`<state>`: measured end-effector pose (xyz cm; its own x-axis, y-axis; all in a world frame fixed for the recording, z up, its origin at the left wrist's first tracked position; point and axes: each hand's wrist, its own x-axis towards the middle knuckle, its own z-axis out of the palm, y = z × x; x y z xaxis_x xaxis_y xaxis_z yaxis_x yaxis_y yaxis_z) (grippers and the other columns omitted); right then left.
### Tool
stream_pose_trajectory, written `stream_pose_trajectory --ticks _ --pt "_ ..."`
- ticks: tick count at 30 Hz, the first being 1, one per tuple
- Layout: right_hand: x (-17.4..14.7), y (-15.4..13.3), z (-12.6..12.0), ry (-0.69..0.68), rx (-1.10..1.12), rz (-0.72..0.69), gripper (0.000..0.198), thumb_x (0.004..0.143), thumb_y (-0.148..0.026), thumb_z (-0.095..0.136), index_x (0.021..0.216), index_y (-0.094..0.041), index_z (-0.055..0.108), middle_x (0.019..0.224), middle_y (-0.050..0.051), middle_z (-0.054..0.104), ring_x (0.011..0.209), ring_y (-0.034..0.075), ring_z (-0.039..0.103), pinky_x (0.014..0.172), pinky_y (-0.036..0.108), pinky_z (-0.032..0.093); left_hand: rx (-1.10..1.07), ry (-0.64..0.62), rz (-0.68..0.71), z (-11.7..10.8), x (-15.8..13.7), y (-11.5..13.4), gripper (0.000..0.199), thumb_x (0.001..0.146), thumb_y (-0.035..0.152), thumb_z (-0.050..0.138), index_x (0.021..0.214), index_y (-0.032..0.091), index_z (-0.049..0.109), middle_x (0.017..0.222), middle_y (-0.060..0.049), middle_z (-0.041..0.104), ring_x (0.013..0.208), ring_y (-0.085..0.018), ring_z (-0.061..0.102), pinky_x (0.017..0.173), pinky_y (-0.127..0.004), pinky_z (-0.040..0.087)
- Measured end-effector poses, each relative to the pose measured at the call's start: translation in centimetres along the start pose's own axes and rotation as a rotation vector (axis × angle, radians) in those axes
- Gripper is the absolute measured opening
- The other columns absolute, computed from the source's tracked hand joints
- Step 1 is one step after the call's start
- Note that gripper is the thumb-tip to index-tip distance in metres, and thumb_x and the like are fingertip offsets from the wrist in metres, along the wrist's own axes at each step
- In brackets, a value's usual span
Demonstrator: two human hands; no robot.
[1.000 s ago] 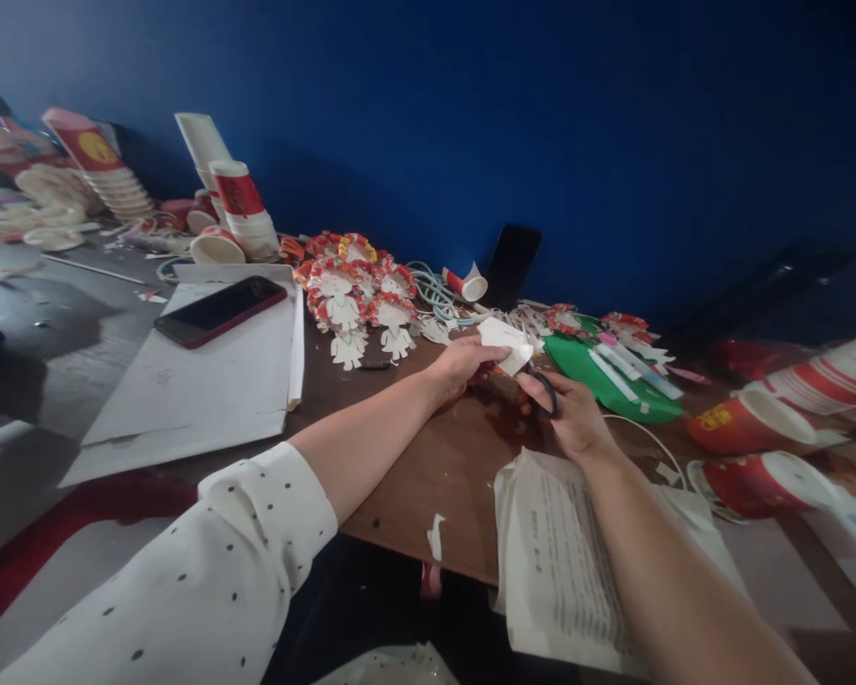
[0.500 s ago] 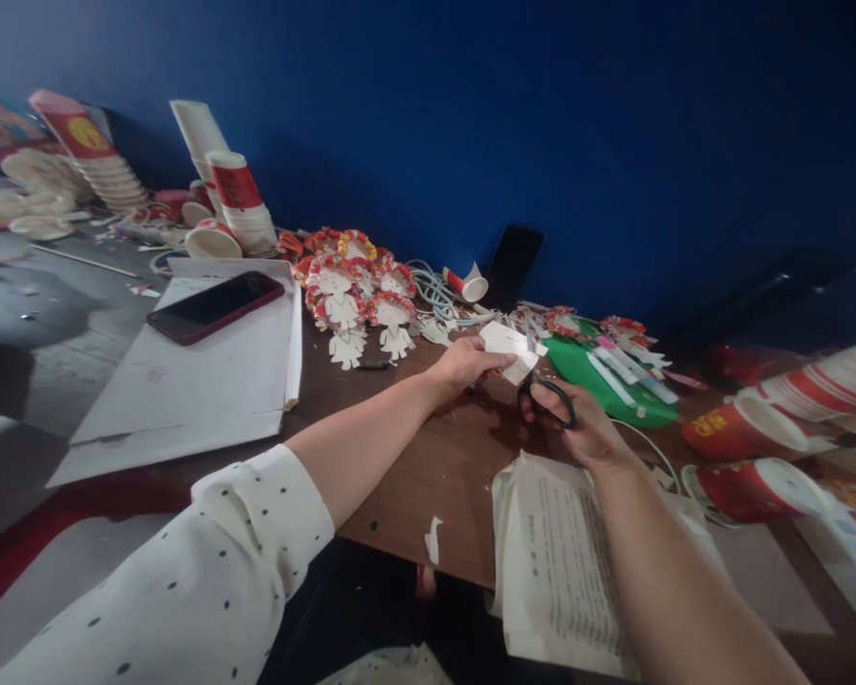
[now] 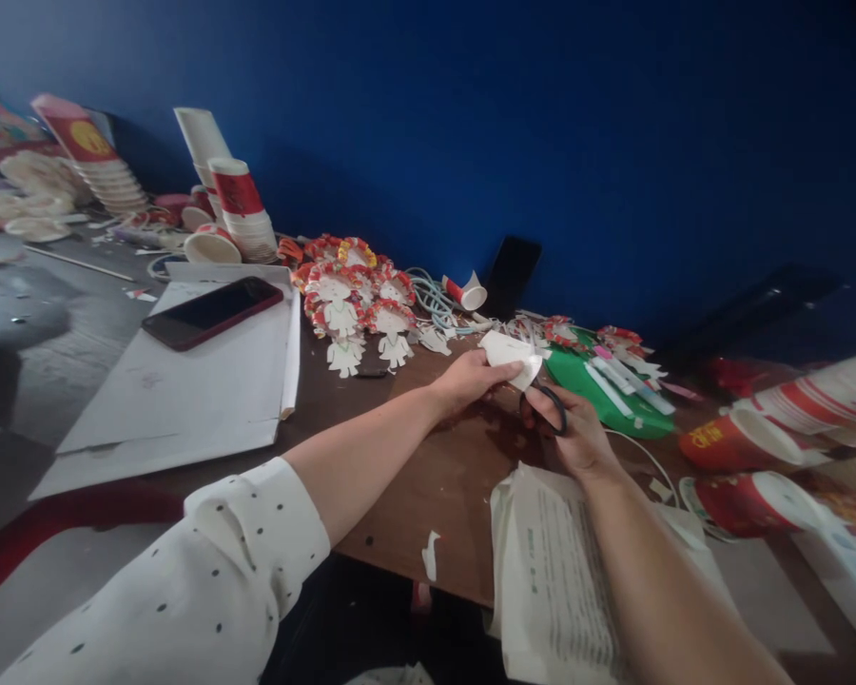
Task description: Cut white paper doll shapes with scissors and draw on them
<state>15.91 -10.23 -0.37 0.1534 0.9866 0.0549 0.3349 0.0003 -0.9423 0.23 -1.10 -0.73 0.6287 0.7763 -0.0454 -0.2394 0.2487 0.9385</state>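
A small piece of white paper (image 3: 508,354) is pinched in my left hand (image 3: 476,376), over the brown tabletop (image 3: 428,466). My right hand (image 3: 576,430) grips black-handled scissors (image 3: 557,411), whose blades meet the paper's right edge. How far the blades are parted is too small to tell. To the left of the paper lie several paper figures (image 3: 342,319) with white bodies and red-and-orange frilled heads. A green piece (image 3: 577,385) with several white markers (image 3: 609,388) on it lies just beyond my right hand.
A dark phone (image 3: 212,312) rests on a large white sheet (image 3: 178,381) at left. Another phone (image 3: 514,276) leans against the blue wall. Stacked paper cups (image 3: 243,214) stand at back left; red cups (image 3: 746,438) lie at right. A packet (image 3: 549,571) sits under my right forearm.
The white paper has turned and tilted slightly in my left hand. The scissor handles have shifted and turned a little with my right hand. The view has moved slightly.
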Motion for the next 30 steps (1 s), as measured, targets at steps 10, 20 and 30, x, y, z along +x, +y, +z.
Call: stream_pose_trajectory --ticks 10,20,30 --pt "0.1 0.3 0.4 0.036 0.105 0.075 0.036 0.073 -0.053 0.074 0.065 -0.019 0.064 0.065 0.001 0.061 0.057 0.013 0.054 0.051 0.025 0.038 -0.127 0.209 0.090 -0.7 1.1 -0.6 0.021 0.078 0.028 0.069 0.071 0.014 0.054 0.055 0.004 0.051 0.047 -0.004 0.041 0.048 -0.020 0.027" --pt "0.1 0.5 0.0 0.061 0.086 0.067 0.039 0.077 -0.056 0.070 0.066 -0.020 0.062 0.064 0.002 0.060 0.056 0.014 0.051 0.047 0.026 0.032 -0.041 0.087 0.041 -0.1 0.1 -0.4 0.019 0.072 0.028 0.072 0.073 0.012 0.061 0.055 0.004 0.051 0.046 -0.003 0.037 0.047 -0.021 0.024" --pt "0.1 0.6 -0.7 0.032 0.030 0.059 0.037 0.078 -0.057 0.068 0.068 -0.022 0.063 0.064 0.001 0.061 0.061 0.016 0.053 0.052 0.028 0.034 0.005 0.011 -0.021 0.2 0.1 -0.3 0.025 0.071 0.029 0.076 0.083 0.011 0.062 0.057 0.003 0.053 0.047 -0.004 0.039 0.048 -0.020 0.027"
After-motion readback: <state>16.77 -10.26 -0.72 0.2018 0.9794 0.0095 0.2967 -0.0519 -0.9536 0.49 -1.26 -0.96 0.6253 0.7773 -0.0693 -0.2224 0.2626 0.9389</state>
